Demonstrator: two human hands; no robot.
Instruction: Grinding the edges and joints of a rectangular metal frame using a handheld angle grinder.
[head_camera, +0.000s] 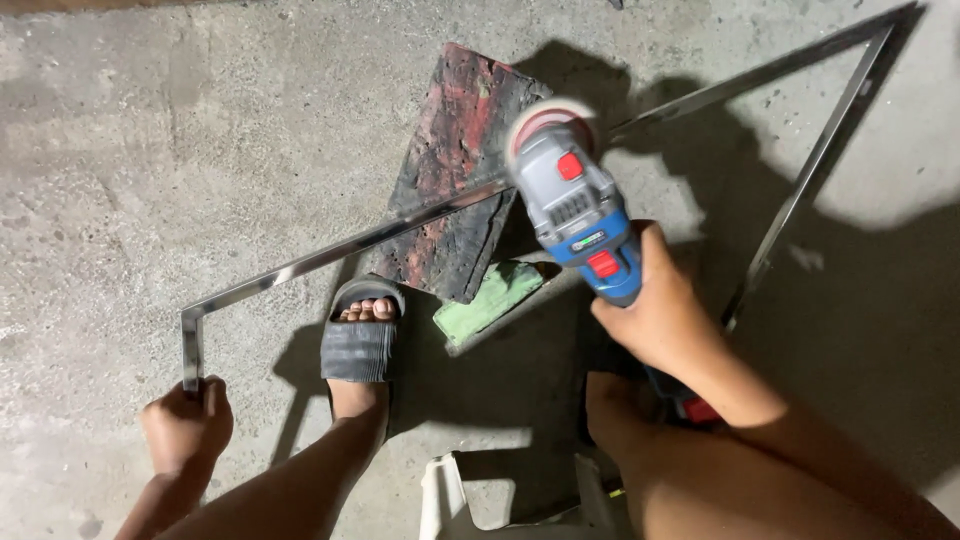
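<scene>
My right hand (662, 318) grips a blue and grey angle grinder (578, 212) with red buttons. Its blurred disc (545, 122) is at the long bar of a shiny metal frame (330, 252). The frame rests on a worn red and black board (458, 165) lying on the concrete floor. My left hand (186, 425) is closed around the frame's short end near its left corner. My foot in a grey slide sandal (361, 340) stands just below the bar.
A green block (488, 300) lies under the board's lower edge. The frame's other bars (815, 165) run to the upper right. A white plastic stool (450, 500) shows at the bottom edge. Dark shadows fall across the floor on the right.
</scene>
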